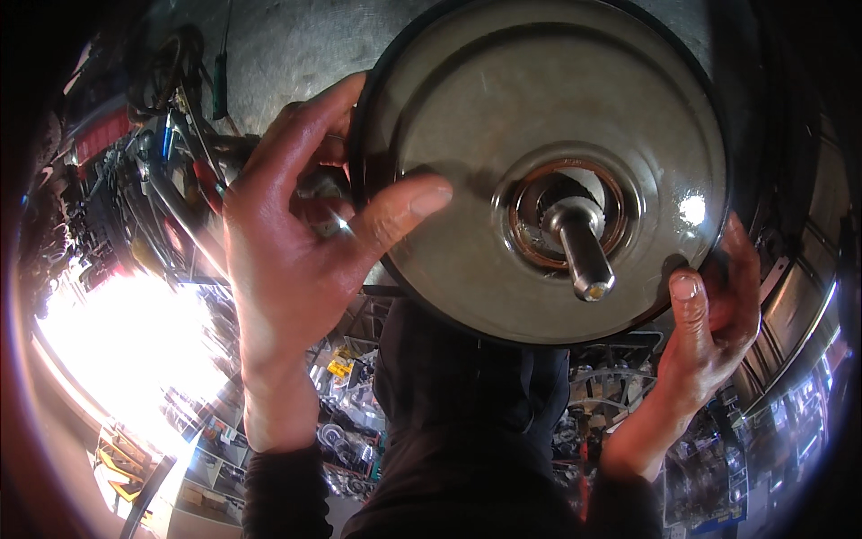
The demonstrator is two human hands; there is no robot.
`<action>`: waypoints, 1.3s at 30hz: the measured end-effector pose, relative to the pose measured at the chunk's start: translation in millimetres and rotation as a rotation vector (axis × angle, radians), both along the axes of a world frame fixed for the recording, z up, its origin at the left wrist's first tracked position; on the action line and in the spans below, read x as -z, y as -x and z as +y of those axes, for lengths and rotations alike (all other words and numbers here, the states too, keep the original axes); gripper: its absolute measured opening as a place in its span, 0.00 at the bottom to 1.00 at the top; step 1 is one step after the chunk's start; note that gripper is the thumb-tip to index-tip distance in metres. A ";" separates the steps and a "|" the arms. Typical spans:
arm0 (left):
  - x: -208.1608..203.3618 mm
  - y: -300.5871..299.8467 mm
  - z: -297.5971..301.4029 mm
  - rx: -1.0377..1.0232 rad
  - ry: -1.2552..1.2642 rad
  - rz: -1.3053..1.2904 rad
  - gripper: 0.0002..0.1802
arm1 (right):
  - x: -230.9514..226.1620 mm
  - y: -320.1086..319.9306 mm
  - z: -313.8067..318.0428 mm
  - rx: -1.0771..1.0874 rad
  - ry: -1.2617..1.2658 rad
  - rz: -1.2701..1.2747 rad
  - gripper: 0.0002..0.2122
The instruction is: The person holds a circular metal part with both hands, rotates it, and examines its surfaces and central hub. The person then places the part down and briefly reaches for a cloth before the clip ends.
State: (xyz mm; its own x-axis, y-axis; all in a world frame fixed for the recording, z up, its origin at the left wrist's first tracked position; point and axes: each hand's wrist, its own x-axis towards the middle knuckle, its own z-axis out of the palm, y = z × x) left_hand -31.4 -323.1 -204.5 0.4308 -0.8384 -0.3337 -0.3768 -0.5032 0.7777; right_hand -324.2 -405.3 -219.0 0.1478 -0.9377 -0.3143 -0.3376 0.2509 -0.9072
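A large round dish-shaped metal part [449, 287], greyish tan with a dark rim, fills the upper middle of the head view. A copper-coloured ring [516, 225] lines the hole at its centre, and a shiny metal shaft [584, 251] stands up through that opening. My left hand [292, 234] grips the left rim, thumb lying on the face and fingers partly hidden behind the edge. At the lower right rim my right hand [709, 332] is closed on the same part, its thumb over the edge. The underside is hidden.
Behind the round part lies a grey metal bench top [305, 45]. Assorted hand tools [171, 171] are piled along its left side, near a red object [103, 135]. A bright light [135, 350] glares at lower left. Cluttered small parts [346, 440] show below, beside my body.
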 end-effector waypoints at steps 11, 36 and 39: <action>4.7 -3.5 2.9 0.053 0.000 -0.067 0.38 | 1.6 -3.7 -1.1 0.041 0.037 0.026 0.34; 5.1 -3.6 5.3 0.029 0.021 -0.043 0.38 | 3.6 -5.4 1.5 0.041 0.049 0.027 0.34; 4.4 -2.8 3.2 0.037 0.029 -0.052 0.38 | 3.6 -4.7 2.8 0.042 0.049 0.025 0.34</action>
State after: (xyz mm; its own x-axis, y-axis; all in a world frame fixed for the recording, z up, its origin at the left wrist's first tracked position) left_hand -28.6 -319.8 -208.9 0.4151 -0.8632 -0.2874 -0.4352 -0.4658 0.7705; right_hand -319.5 -402.5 -222.6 0.1007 -0.9572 -0.2713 -0.3506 0.2210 -0.9101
